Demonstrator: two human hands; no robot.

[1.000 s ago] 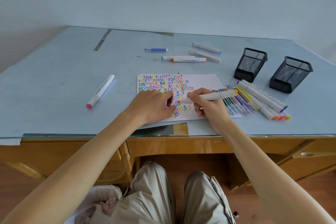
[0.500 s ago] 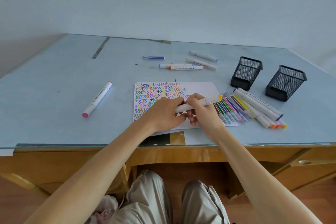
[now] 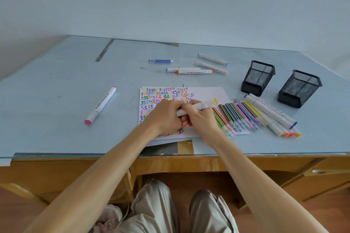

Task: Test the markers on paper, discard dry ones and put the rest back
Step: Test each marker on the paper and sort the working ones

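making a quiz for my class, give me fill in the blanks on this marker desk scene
1. Both hands hold a white marker with a ___ end cap.
2. The number of black mesh holders on the desk is ___.
3. The lone marker left of the paper has a ___ end.

Missing words: yellow; two; pink

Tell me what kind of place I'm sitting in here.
Probably a home or office desk set up for drawing: a glass-topped wooden desk with a drawer, two black wire-mesh pen holders, and a white paper sheet covered in coloured test squiggles beside rows of markers.
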